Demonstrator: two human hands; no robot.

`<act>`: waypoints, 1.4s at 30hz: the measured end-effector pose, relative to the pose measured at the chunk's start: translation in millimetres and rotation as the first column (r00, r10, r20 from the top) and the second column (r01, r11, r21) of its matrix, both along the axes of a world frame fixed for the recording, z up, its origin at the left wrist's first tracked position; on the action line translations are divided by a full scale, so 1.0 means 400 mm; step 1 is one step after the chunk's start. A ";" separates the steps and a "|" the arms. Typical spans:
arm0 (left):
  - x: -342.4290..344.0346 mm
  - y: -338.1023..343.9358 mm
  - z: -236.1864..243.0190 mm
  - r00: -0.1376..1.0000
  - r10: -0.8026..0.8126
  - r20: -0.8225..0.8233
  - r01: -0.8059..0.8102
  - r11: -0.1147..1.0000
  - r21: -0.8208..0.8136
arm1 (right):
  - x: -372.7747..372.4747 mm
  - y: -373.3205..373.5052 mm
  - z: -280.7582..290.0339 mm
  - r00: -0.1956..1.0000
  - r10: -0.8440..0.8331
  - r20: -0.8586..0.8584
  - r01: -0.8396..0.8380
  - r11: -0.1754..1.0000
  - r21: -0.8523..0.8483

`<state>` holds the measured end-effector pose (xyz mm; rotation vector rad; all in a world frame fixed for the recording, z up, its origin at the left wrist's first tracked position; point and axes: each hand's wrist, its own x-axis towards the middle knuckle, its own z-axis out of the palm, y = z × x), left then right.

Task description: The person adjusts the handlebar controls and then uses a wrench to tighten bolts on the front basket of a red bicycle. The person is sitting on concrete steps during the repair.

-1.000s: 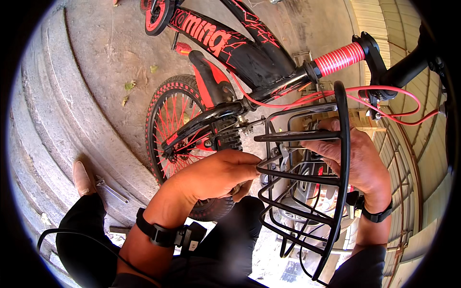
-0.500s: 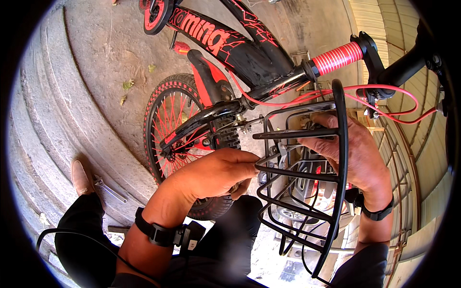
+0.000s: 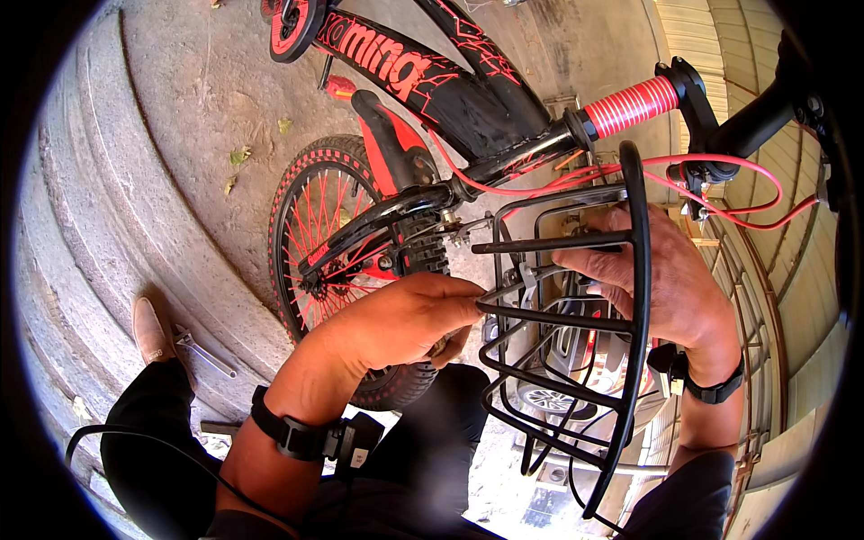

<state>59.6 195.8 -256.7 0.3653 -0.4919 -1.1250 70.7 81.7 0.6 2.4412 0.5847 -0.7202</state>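
A black wire bicycle basket (image 3: 562, 317) is in front of a black and red bicycle (image 3: 468, 117), near its front wheel (image 3: 315, 225). My left hand (image 3: 414, 315) is closed at the basket's left side, with thumb and fingertips pinched on the end of a wire. Its lower fingers curl under, and whatever lies beneath them is hidden. My right hand (image 3: 670, 279) reaches in behind the thick curved rim bar, fingers bent among the wires. Between its thumb and fingers is something small and dark that I cannot make out. A grey metal strip (image 3: 529, 283) shows just left of those fingertips.
Red cables (image 3: 711, 162) loop from the handlebar stem (image 3: 706, 108) above the basket. A wrench (image 3: 207, 353) lies on the concrete beside my shoe (image 3: 149, 328). Corrugated panels (image 3: 801, 270) line the right side. A parked vehicle (image 3: 549, 396) shows through the basket.
My right hand has shifted slightly, its wrist a little lower and further right, and its thumb and fingers have changed position inside the basket. The basket has tilted very slightly; my left hand keeps its pinch.
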 end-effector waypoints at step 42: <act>-0.168 -0.249 0.002 0.918 -0.014 -0.396 -0.085 0.969 -0.233 | -0.014 -0.109 0.010 0.838 -0.477 -0.263 0.533 0.819 0.212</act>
